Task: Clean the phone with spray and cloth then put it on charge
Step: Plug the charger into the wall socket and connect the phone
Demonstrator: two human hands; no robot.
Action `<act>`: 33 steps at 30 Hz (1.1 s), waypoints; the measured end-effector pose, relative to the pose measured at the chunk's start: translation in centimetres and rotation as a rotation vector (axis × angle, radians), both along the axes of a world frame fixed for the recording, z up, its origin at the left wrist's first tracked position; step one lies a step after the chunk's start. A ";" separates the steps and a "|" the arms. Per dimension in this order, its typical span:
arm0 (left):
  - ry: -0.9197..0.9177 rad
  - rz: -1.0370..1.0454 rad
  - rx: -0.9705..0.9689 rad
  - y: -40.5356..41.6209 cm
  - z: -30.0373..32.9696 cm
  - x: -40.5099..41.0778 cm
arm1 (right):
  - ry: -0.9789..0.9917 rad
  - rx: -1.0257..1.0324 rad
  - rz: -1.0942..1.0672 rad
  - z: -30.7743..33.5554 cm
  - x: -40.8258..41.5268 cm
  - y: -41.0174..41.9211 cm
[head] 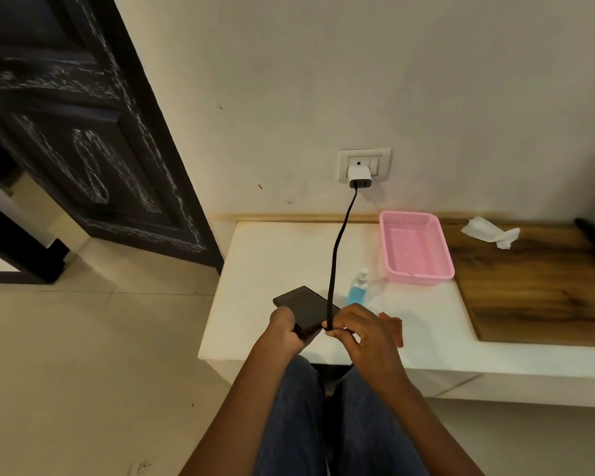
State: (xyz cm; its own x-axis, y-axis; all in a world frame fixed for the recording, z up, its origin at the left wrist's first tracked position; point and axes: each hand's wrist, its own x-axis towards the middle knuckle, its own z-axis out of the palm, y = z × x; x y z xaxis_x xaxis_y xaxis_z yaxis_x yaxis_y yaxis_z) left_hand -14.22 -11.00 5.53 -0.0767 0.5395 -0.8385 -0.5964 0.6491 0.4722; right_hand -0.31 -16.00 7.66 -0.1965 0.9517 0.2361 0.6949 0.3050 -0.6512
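Over the counter (289, 255), right hand (358, 329) pinches cable (339, 245); left hand (284, 329) grips phone (306, 307).

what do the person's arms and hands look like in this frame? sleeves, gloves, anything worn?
Both arms are bare to the bottom edge of the frame: no sleeves in view. The left hand and right hand have no gloves. No rings, watch, bands or markings are visible on the wrists or fingers, though the fingers are partly hidden. The only clothing in view is dark blue jeans below the arms.
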 end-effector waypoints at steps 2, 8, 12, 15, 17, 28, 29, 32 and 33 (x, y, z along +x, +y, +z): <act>-0.028 -0.005 0.023 0.0 -0.3 -0.1 | -0.026 0.046 0.004 -0.1 -0.2 -0.2; -0.039 -0.048 0.095 0.0 -0.1 -0.6 | 0.014 0.078 0.025 -0.8 -0.2 -0.3; -0.083 -0.063 0.136 0.2 0.0 -0.6 | 0.048 0.083 0.017 -1.5 -0.2 -0.2; -0.117 -0.054 0.133 0.2 -0.1 -0.6 | 0.077 0.118 -0.010 -2.2 0.0 -0.3; -0.126 -0.040 0.121 0.0 -0.3 -0.6 | 0.138 0.065 0.005 -2.3 0.1 -0.3; -0.083 0.090 0.167 -0.4 -0.6 -1.1 | 0.364 -0.280 -0.241 -2.7 -0.9 -1.5; -0.075 0.101 0.177 -0.5 -0.6 -1.1 | 0.411 -0.365 -0.270 -2.6 -1.1 -1.7; -0.066 0.126 0.204 -0.5 -0.5 -1.1 | 0.487 -0.471 -0.309 -2.7 -1.8 -1.7; -0.072 0.139 0.216 -0.6 -0.5 -1.0 | 0.515 -0.478 -0.324 -2.7 -2.0 -1.7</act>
